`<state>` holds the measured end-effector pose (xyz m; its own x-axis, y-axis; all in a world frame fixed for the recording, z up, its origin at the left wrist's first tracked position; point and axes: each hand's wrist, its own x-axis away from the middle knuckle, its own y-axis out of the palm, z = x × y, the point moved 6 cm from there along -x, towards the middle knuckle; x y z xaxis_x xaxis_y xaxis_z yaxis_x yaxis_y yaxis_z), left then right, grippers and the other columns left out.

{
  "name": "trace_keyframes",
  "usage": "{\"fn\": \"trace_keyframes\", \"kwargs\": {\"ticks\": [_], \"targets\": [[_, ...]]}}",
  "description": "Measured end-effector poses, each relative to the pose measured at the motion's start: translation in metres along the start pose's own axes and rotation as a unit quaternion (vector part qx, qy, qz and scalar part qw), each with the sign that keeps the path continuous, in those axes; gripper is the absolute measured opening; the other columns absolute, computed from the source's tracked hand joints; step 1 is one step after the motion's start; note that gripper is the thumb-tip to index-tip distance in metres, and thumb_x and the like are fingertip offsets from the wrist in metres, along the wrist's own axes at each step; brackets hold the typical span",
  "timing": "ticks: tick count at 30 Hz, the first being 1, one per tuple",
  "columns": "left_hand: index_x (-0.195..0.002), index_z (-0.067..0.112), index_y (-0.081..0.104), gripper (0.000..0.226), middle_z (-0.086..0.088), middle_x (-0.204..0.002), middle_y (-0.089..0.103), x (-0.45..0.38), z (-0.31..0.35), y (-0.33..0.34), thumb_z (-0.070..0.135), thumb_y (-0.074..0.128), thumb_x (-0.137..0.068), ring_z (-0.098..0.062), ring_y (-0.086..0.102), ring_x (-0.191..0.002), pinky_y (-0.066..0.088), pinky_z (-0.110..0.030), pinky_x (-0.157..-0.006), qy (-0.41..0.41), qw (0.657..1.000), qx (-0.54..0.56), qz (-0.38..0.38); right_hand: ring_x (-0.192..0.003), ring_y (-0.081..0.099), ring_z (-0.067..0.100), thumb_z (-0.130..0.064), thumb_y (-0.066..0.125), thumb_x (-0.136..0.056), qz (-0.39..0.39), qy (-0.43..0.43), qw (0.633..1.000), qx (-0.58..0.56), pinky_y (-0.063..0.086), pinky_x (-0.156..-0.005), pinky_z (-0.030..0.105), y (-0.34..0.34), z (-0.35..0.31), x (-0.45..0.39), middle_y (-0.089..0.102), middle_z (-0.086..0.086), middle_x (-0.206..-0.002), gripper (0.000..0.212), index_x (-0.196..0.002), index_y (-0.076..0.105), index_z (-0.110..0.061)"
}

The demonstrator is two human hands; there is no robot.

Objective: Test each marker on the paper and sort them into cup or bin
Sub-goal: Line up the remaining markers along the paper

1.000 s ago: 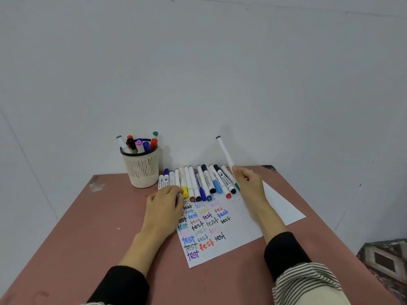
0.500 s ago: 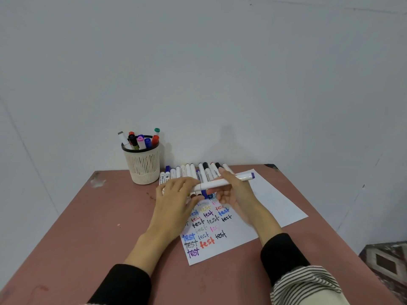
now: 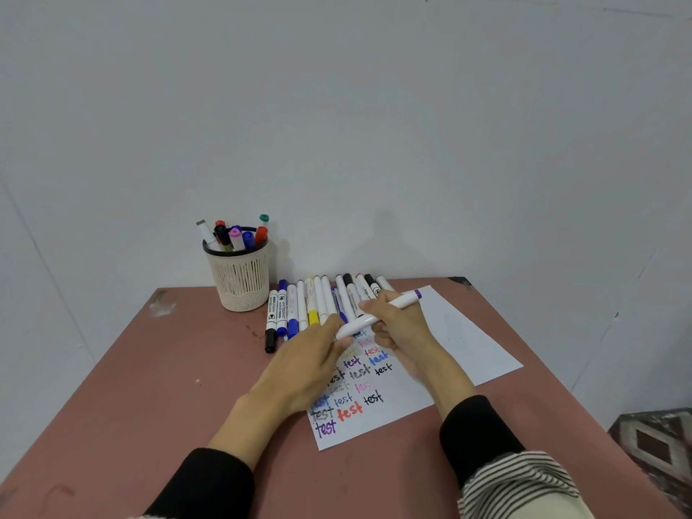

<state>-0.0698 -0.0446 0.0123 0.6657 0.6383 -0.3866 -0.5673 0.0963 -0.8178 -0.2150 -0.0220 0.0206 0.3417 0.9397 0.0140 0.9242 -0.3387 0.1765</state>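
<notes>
Step in hand, my read: uncapping the next marker for its test line.

R hand (image 3: 402,327) grips a white marker w/ purple end (image 3: 378,315), fingers curled round the barrel, marker held near level above the paper (image 3: 468,342), purple end aimed toward the table's far right corner. L hand (image 3: 312,354) pinches the marker's near end, thumb + fingers closed on it; whether the cap is off yet, can't tell.

Paper lies toward the table's (image 3: 149,387) right edge, its near-left part covered w/ coloured "test" words; right part mostly bare. Row of untested markers (image 3: 310,301) lies side by side along the far edge, just beyond the paper. Mesh cup (image 3: 239,279) stands at the far edge, left of the row, already holding several markers. No bin in view.

Next move needs: L pulls cap free while R holds barrel firm, then tip down on a bare patch of paper, clear of existing words. Risk, as I judge: knocking the row.
</notes>
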Motion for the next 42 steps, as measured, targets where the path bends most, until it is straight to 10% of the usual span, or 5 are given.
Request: {"fn": "trace_keyframes", "kwargs": {"ticks": [12, 22, 31, 36, 42], "targets": [[-0.104, 0.041, 0.037, 0.045, 0.009, -0.056, 0.051, 0.002, -0.007, -0.011, 0.073, 0.010, -0.086, -0.010, 0.048, -0.054, 0.032, -0.022, -0.050, 0.015, 0.992, -0.108, 0.065, -0.042, 0.020, 0.009, -0.002, 0.058, -0.089, -0.025, 0.029, 0.999, -0.026, 0.021, -0.036, 0.018, 0.001, 0.001, 0.003, 0.025, -0.001, -0.051, 0.034, -0.064, 0.039, -0.014], [-0.120, 0.035, 0.033, 0.053, 0.007, -0.072, 0.050, 0.003, -0.015, -0.003, 0.063, 0.058, -0.083, -0.010, 0.049, -0.063, 0.034, -0.027, -0.055, -0.090, 0.996, -0.012, -0.009, -0.056, 0.056, 0.014, -0.037, 0.049, -0.099, 0.104, 0.004, 0.984, -0.144, 0.046, -0.055, 0.024, -0.043, -0.001, -0.001, 0.067, 0.010, -0.071, 0.040, -0.098, 0.070, -0.003], [-0.117, 0.036, 0.033, 0.048, 0.010, -0.067, 0.044, 0.003, -0.015, -0.001, 0.060, 0.058, -0.085, -0.004, 0.044, -0.058, 0.029, -0.022, -0.051, -0.097, 0.994, -0.052, -0.023, -0.058, 0.054, 0.012, -0.032, 0.054, -0.097, 0.063, 0.001, 0.994, -0.088, 0.048, -0.057, 0.027, -0.023, 0.009, 0.006, 0.070, 0.012, -0.083, 0.028, -0.105, 0.068, -0.008], [-0.117, 0.024, 0.045, 0.018, 0.004, -0.066, 0.050, 0.003, -0.022, -0.006, 0.031, 0.035, -0.103, -0.007, 0.040, -0.054, 0.037, -0.025, -0.055, -0.110, 0.985, 0.120, 0.062, -0.043, 0.037, 0.009, -0.029, 0.059, -0.095, 0.049, -0.039, 0.997, 0.055, 0.028, -0.040, 0.019, -0.023, 0.008, 0.016, 0.051, 0.006, -0.058, 0.026, -0.078, 0.061, -0.010], [-0.087, 0.028, 0.039, 0.022, -0.007, -0.069, 0.050, 0.008, -0.020, -0.011, 0.041, 0.029, -0.102, -0.010, 0.038, -0.055, 0.034, -0.021, -0.051, -0.110, 0.966, 0.206, 0.114, -0.042, 0.051, 0.005, -0.028, 0.066, -0.091, 0.026, -0.087, 0.985, 0.144, 0.041, -0.043, 0.016, -0.020, 0.006, 0.033, 0.062, 0.008, -0.060, 0.034, -0.074, 0.061, 0.002]]}}
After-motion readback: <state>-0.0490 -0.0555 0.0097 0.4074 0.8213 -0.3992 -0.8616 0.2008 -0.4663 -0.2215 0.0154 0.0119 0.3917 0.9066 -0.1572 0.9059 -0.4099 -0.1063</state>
